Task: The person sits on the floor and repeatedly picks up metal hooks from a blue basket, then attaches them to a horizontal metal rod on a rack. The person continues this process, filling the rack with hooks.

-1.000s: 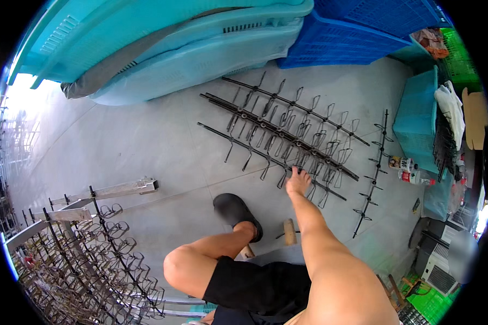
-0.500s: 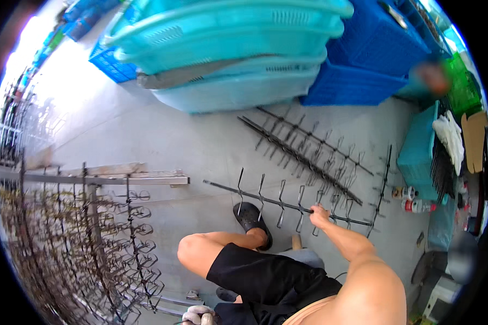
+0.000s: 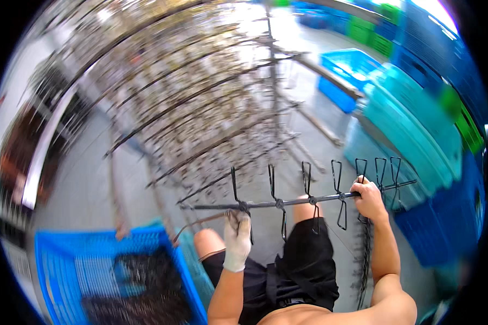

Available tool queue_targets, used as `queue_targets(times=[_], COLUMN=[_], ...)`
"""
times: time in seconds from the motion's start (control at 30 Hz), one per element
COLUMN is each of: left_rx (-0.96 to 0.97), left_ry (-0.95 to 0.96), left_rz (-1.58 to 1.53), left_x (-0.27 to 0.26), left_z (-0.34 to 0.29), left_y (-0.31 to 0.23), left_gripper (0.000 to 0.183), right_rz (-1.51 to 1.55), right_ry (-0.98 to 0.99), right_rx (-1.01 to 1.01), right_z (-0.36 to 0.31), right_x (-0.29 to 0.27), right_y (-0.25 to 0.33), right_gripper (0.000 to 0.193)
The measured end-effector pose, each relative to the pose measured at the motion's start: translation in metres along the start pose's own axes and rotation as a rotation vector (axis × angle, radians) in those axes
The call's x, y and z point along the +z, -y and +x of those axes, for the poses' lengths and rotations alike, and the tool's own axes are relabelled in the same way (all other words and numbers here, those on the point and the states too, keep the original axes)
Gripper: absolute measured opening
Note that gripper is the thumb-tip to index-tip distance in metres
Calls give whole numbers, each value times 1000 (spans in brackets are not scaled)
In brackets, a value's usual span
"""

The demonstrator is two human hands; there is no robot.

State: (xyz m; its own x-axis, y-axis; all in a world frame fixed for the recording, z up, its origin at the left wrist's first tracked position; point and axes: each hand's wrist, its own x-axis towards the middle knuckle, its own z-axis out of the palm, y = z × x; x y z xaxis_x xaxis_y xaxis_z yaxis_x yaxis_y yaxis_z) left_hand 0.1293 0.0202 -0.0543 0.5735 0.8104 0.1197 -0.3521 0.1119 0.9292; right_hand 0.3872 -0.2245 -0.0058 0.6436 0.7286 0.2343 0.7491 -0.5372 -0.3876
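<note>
A black bar with wire loops (image 3: 322, 199) lies almost level across the front of me, its loops pointing up and down along its length. My bare right hand (image 3: 370, 200) is wrapped round the bar toward its right end. On my left hand (image 3: 237, 238) there is a whitish glove; its fingers are closed at the bar's left part, by a hub where a loop is fixed. The gloved fingertips are blurred, so their exact hold on bar or loop is unclear. Beyond the bar stands a large rack (image 3: 276, 103) hung with rows of similar bars.
A blue crate (image 3: 100, 238) with dark tangled pieces in it stands at my lower left. Stacked turquoise tubs (image 3: 412, 124) and a blue crate (image 3: 444, 227) are on the right. Another blue crate (image 3: 344, 76) sits farther back. More looped bars (image 3: 364, 260) lie on the floor beside my right arm.
My view has swung left to the hung rack. The bar, earlier held low over the floor by my right hand alone, is now raised before me, with my gloved left hand at it too.
</note>
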Motion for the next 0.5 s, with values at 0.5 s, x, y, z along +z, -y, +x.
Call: queue_targets(times=[0.5], left_rx=[-459], left_ry=[-584], left_rz=[-174], left_x=[-140], left_z=[12], left_y=[28], left_gripper=[25], right_rz=[156], right_ry=[465], right_rx=[-434], right_z=[140], right_x=[145], right_y=[88], right_gripper=[31])
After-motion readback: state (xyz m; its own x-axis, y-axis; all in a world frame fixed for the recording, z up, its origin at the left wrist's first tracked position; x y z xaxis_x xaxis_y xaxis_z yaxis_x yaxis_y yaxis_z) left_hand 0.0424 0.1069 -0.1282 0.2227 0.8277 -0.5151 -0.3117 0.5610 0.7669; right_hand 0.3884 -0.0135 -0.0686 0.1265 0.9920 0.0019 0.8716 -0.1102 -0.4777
